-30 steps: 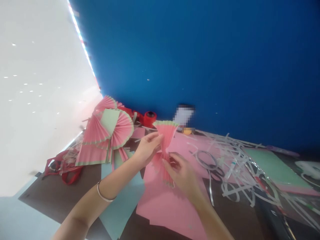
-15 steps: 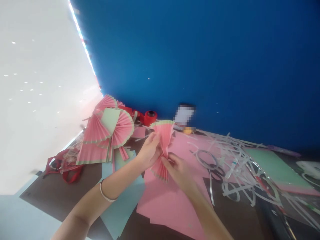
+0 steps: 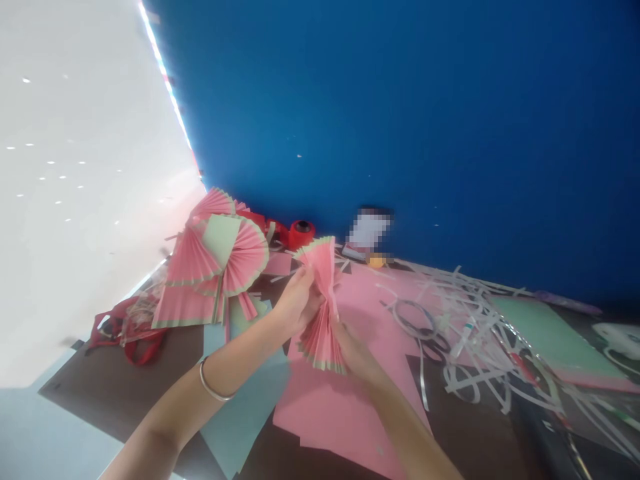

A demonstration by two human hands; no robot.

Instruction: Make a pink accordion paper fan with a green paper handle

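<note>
A pleated pink paper fan [image 3: 323, 340] with green edges is held upright over the pink sheets [image 3: 345, 413], pinched narrow at its middle and spread at both ends. My left hand [image 3: 299, 297] grips its left side near the middle, the thumb lying along the upper folds. On the lower right side, my right hand [image 3: 353, 350] is closed against the pleats, its fingertips partly hidden behind the paper. To the left stands a pile of finished-looking pink and green paper fans [image 3: 210, 260].
White paper strips [image 3: 480, 340] lie tangled on the right, around a pair of dark-handled scissors [image 3: 436, 343]. Green sheets [image 3: 550, 333] rest beyond them. A red tape dispenser [image 3: 301, 233] sits by the blue wall [image 3: 375, 120]. Blue paper [image 3: 245, 407] lies under my left forearm.
The fan has turned and shifted slightly left at its top, its lower end opening wider to the right. My right hand has moved from the fan's front to its right edge.
</note>
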